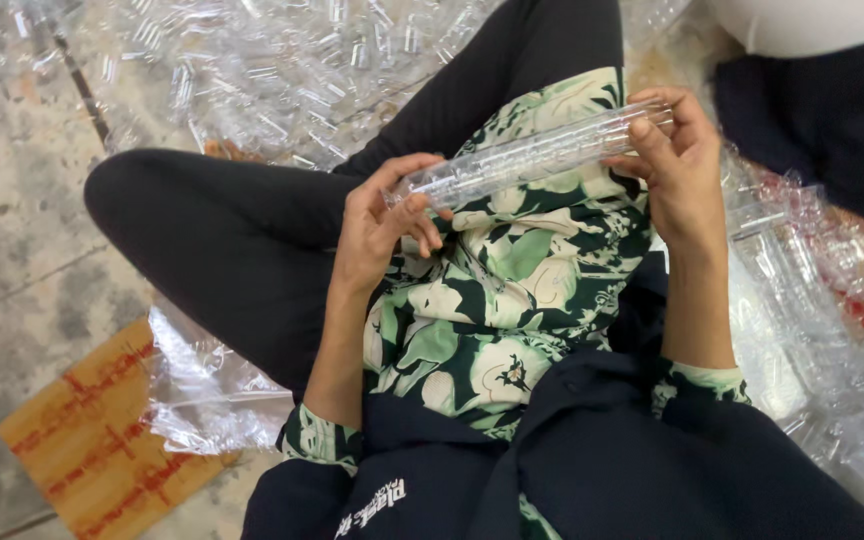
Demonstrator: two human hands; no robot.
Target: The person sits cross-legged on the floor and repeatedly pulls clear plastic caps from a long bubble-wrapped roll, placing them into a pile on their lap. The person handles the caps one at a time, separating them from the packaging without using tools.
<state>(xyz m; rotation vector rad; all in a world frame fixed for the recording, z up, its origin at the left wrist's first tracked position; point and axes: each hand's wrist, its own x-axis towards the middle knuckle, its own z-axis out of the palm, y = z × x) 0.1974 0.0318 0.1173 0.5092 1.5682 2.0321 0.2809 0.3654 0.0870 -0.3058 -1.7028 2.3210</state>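
A long stack of clear plastic tubes [527,158] stretches across my lap, held at both ends. My left hand [377,225] grips its near-left end with fingers curled around it. My right hand [677,165] clasps the far-right end, thumb and fingers pressed on the tip. Beneath the tubes lies my green and cream floral garment [497,290]; my black-trousered legs [222,235] are crossed on the floor.
A big heap of clear plastic pieces [282,70] covers the floor ahead. More clear plastic in bags [822,300] lies to the right. A crumpled clear bag [197,400] and a brown cardboard sheet [92,435] rest at left. Another person's dark clothing [832,110] shows at top right.
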